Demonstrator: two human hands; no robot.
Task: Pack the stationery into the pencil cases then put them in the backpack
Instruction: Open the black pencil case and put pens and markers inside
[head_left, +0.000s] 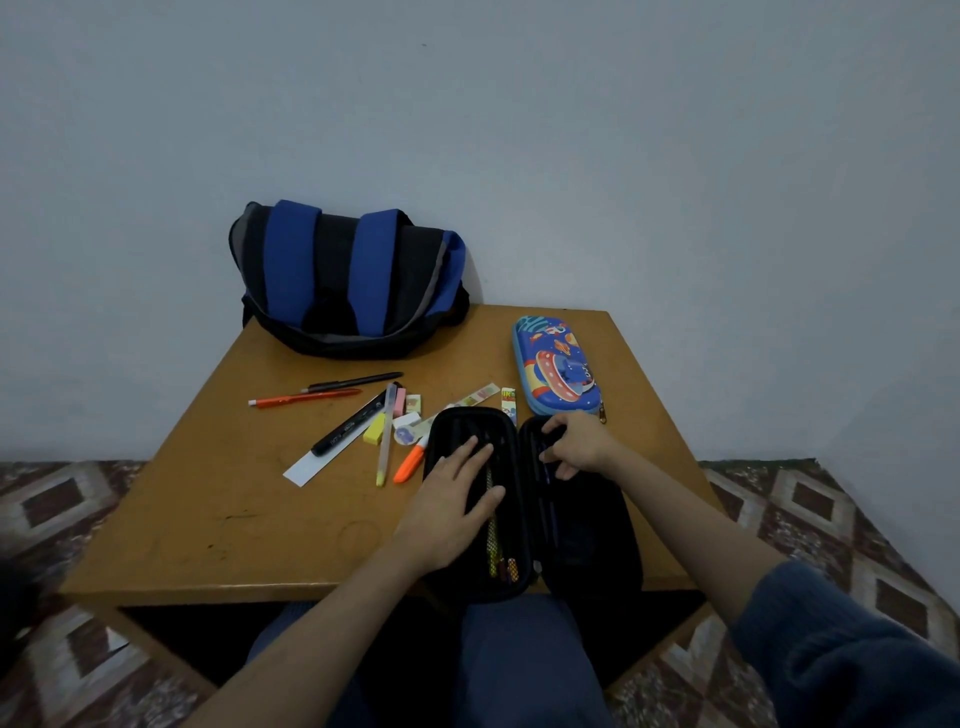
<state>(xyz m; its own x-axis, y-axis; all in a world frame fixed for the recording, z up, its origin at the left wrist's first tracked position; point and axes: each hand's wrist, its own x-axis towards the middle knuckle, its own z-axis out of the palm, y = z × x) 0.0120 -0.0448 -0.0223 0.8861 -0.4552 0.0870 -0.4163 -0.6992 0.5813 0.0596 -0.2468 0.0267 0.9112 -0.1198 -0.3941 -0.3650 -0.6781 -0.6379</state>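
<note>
Wooden surface (208, 519) sat against a pale wall (675, 156), with patterned floor (831, 519) around it. Your black pencil case (587, 540) lay open at the near edge. Left hand (452, 509) pressed flat, fingers spread, on its left half. Right hand (576, 441) gripped the right half's far end, fingers curled. Blue pencil case (558, 364) lay just beyond, backpack (348, 280) at the far edge.

One backpack (353, 280). Two pencil cases: black case (587, 545), blue case (558, 364). Two pens, orange pen (304, 399) and dark pen (358, 383); one black marker (353, 426); one orange highlighter (408, 465); two rulers, white ruler (304, 467) and patterned ruler (475, 397).
</note>
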